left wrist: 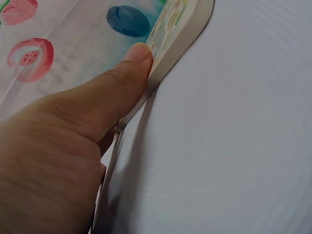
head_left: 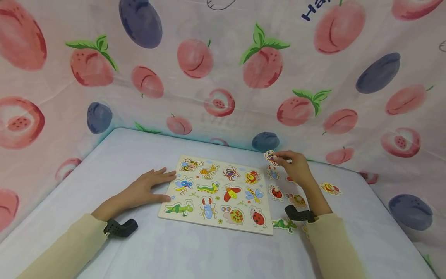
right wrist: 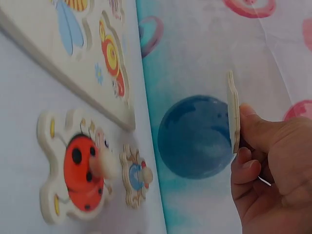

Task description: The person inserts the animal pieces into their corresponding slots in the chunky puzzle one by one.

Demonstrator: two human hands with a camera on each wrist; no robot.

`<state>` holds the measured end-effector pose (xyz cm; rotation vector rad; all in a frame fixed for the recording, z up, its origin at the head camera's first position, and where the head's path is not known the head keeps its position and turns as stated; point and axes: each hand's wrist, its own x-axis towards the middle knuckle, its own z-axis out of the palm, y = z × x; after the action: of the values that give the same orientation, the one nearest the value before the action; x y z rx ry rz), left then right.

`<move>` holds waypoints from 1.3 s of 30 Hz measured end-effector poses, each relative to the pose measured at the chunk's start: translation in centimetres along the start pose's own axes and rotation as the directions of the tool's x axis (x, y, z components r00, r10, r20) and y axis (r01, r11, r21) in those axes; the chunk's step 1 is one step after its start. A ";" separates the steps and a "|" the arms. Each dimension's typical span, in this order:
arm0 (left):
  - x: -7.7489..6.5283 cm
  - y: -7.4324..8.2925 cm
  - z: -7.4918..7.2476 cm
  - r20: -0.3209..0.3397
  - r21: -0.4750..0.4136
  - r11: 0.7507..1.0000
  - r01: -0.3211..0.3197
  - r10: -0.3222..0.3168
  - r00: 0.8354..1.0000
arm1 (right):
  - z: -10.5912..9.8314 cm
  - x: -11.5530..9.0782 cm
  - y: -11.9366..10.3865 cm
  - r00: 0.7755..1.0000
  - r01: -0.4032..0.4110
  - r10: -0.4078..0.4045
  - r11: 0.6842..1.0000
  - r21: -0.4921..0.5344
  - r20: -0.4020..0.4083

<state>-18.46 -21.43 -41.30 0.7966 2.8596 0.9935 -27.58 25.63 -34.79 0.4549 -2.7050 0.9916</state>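
Note:
My right hand point(head_left: 296, 166) pinches a spider puzzle piece point(head_left: 270, 157) by its knob, raised near the far right corner of the puzzle board point(head_left: 223, 226). In the right wrist view that piece point(right wrist: 234, 114) shows edge-on, its printed face hidden. My left hand point(head_left: 144, 188) lies with straight, spread fingers at the board's left edge. Its thumb point(left wrist: 109, 92) touches the board's edge in the left wrist view. The wooden board shows printed insects in three rows, among them a spider picture point(head_left: 230, 173) in the back row.
Right of the board lie loose knobbed pieces: a ladybug point(head_left: 275, 192), a blue beetle point(head_left: 273, 173), a snail point(head_left: 296, 200), a grasshopper point(head_left: 284, 224) and, farther right, a red-and-yellow insect point(head_left: 330, 188). My right forearm partly covers others. A fruit-patterned cloth point(head_left: 237, 128) rises behind the white table point(head_left: 146, 252).

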 end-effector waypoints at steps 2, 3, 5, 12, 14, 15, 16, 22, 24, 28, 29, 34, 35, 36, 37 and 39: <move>0.0 0.0 0.0 0.001 0.000 1.000 -0.001 0.001 1.000 | 0.3 0.1 -0.2 1.000 0.005 -0.005 1.000 0.005 0.000; 0.0 0.0 0.0 0.001 0.000 1.000 -0.003 0.003 1.000 | 0.5 0.2 -0.4 1.000 0.010 -0.010 1.000 0.010 0.001; 0.0 0.0 0.0 0.000 0.001 1.000 -0.007 0.007 1.000 | 0.8 0.3 -0.7 1.000 0.019 -0.019 1.000 0.016 0.005; -0.1 0.0 0.1 -0.001 0.004 1.000 -0.017 0.017 1.000 | 1.9 0.4 -2.1 0.999 0.041 -0.042 0.998 0.057 0.013; -0.1 0.0 0.0 -0.001 0.006 1.000 -0.014 0.014 1.000 | 2.1 0.4 -2.5 0.999 0.048 -0.050 0.996 0.072 0.022; -0.1 -0.1 0.0 0.000 0.006 1.000 -0.012 0.012 1.000 | 2.3 0.4 -2.6 0.998 0.050 -0.052 0.996 0.077 0.026; -0.1 -0.1 0.0 0.001 0.008 1.000 -0.010 0.010 1.000 | 2.4 0.5 -2.8 0.998 0.053 -0.056 0.995 0.084 0.029; 0.0 0.0 0.0 0.002 0.008 1.000 -0.008 0.008 1.000 | 3.5 0.7 -3.6 0.998 0.031 -0.036 0.995 0.094 0.050; 0.0 0.1 0.0 0.003 0.006 1.000 -0.008 0.008 1.000 | 3.9 0.9 -3.9 0.998 0.023 -0.029 0.995 0.092 0.061; 0.1 0.1 0.0 0.005 0.007 1.000 -0.004 0.004 1.000 | 4.7 1.1 -4.5 0.996 0.022 -0.030 0.995 0.101 0.079; 0.1 0.1 0.0 0.005 0.006 1.000 -0.003 0.003 1.000 | 4.8 1.1 -4.6 0.996 0.026 -0.034 0.994 0.107 0.082; 0.0 0.2 -0.1 0.006 0.004 1.000 0.010 -0.010 1.000 | 5.6 1.2 -5.1 0.994 0.043 -0.057 0.990 0.137 0.095; 0.0 0.2 -0.2 0.007 0.004 1.000 0.012 -0.012 1.000 | 5.8 1.2 -5.2 0.993 0.045 -0.060 0.988 0.144 0.100; 0.0 0.3 -0.2 0.007 0.004 1.000 0.013 -0.013 1.000 | 6.0 1.2 -5.3 0.992 0.044 -0.060 0.988 0.149 0.107; 0.1 0.3 -0.1 0.008 0.004 1.000 0.012 -0.012 1.000 | 6.1 1.1 -5.3 0.992 0.039 -0.056 0.988 0.152 0.114; 0.1 0.3 -0.1 0.007 0.005 1.000 0.010 -0.010 1.000 | 6.4 1.0 -5.5 0.990 0.030 -0.050 0.987 0.160 0.128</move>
<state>-18.41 -21.28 -41.02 0.7834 2.8583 0.9818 -27.23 17.26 -36.01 0.6227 -2.7308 1.2102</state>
